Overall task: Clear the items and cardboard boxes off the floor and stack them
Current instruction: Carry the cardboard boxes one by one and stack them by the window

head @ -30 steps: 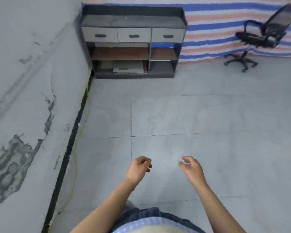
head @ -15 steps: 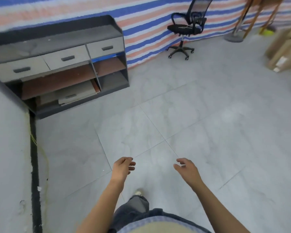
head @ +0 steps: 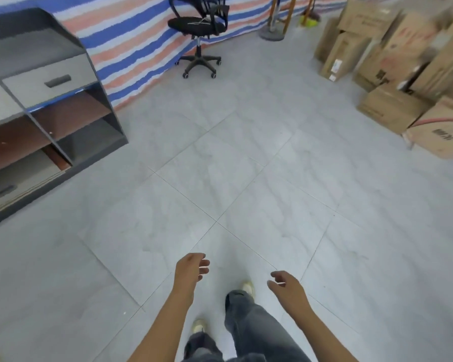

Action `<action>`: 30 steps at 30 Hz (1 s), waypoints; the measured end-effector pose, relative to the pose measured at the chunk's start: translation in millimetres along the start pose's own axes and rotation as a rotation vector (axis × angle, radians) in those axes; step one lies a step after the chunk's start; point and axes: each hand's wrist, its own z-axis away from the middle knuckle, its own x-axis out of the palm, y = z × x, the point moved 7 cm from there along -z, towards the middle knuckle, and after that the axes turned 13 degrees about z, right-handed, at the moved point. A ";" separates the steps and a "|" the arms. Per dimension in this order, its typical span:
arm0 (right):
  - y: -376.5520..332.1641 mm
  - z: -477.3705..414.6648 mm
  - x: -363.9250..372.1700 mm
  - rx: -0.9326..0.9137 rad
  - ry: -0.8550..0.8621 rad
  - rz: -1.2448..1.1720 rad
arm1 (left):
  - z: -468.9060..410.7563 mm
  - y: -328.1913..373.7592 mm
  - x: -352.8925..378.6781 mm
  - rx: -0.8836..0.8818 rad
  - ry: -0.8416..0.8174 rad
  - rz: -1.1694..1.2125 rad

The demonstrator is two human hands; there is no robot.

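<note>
There was one view only, worn on the person's head: wide-angled, tilted forward and down over the pale grey tiled floor [head: 246, 158]. Nearest, at the bottom edge, were the wearer's own forearms [head: 165, 317] and legs [head: 249, 322]. Farthest, along the top, hung the blue-and-orange striped tarpaulin [head: 131, 43], with brown cardboard boxes [head: 392, 111] at far right and a grey shelf unit [head: 50, 82] at left.

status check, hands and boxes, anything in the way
Left hand and right hand open, holding nothing. Cardboard boxes piled at far right, untouched. Office chair ahead by the striped tarp, left of the line to the boxes.
</note>
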 end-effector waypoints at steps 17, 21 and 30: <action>52.0 -211.7 -255.3 0.114 0.344 -0.470 | -99.2 102.8 320.4 0.101 -0.187 -0.209; 89.7 -228.5 -245.1 0.194 0.258 -0.468 | -95.8 80.0 403.1 0.063 -0.335 -0.377; 176.9 -310.0 -338.3 0.389 0.322 -0.523 | -166.5 72.5 554.3 -0.018 -0.310 -0.454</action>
